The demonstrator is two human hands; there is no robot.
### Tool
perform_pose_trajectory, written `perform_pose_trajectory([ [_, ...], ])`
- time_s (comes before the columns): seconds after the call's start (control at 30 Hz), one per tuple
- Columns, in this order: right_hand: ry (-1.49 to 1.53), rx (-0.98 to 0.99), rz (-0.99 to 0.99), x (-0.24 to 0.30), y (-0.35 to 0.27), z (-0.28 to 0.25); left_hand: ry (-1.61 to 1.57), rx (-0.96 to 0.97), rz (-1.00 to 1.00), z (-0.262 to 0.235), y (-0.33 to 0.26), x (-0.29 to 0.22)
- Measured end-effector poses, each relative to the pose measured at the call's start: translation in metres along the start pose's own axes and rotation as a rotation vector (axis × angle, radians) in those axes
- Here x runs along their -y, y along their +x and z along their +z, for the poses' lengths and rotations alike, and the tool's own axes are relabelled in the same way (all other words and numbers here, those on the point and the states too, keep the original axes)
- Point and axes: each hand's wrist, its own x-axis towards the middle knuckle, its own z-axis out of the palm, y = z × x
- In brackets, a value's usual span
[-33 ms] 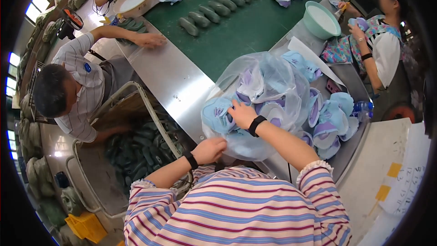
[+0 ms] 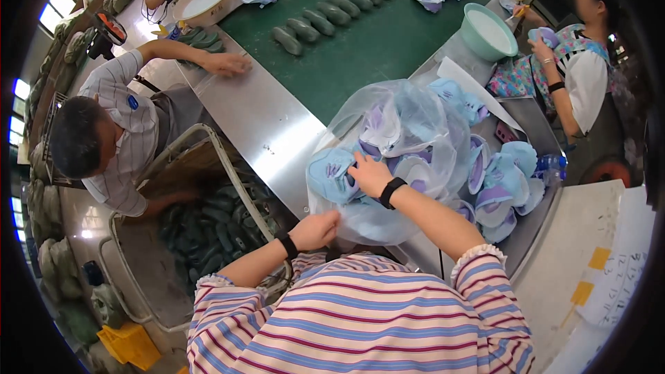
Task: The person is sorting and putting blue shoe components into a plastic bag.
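Note:
A clear plastic bag (image 2: 443, 125), filled with light blue and purple fabric shoe uppers, lies on the metal table in front of me. My right hand (image 2: 371, 174) reaches into its mouth, fingers closed over the edge of a light blue upper (image 2: 328, 174) with purple lacing. At the bag's near left edge, my left hand (image 2: 315, 230) has its fingers pinched together against the plastic. Beside the bag on the right, several more uppers (image 2: 500, 190) lie in a loose heap. Another light blue upper (image 2: 454, 97) rests at the bag's far side.
A green conveyor belt (image 2: 305, 90) carries rows of dark green shoe lasts (image 2: 320, 21) and uppers. On the left, a co-worker (image 2: 114, 125) reaches into a cart (image 2: 131, 249) of lasts. Another person sits at right by a green basin (image 2: 488, 31). A metal ledge (image 2: 270, 125) borders the belt.
My left hand has shifted very slightly to the left. My right hand keeps its place on the light blue upper.

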Motion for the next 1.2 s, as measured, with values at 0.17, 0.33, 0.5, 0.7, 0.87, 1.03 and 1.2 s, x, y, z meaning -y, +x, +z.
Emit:
perform_pose_trajectory([
  [0.17, 0.352, -0.342, 0.025, 0.004, -0.061, -0.091, -0.337, -0.171, -0.358, 0.01, 0.006, 0.033],
  [0.33, 0.008, -0.725, 0.317, -0.044, -0.159, -0.179, -0.034, -0.259, -0.066, -0.012, 0.071, 0.037],
  [0.5, -0.193, -0.533, 0.567, -0.113, -0.245, -0.124, 0.504, 0.045, -0.309, -0.005, 0.117, 0.02],
  [0.7, 0.217, -0.42, -0.055, -0.021, -0.136, -0.111, 0.815, -0.254, -0.133, 0.046, 0.138, 0.048],
  [0.87, -0.014, -0.27, 0.011, -0.034, -0.058, -0.051, 0.48, -0.438, 0.343, -0.035, 0.125, 0.052],
  [1.03, -0.235, 0.113, 0.076, -0.044, -0.056, -0.026, 0.071, -0.95, 0.285, -0.084, 0.086, 0.01],
  [1.2, 1.565, -0.093, 0.243, -0.033, -0.052, -0.043, -0.862, -0.681, 0.167, -0.076, 0.088, 0.01],
])
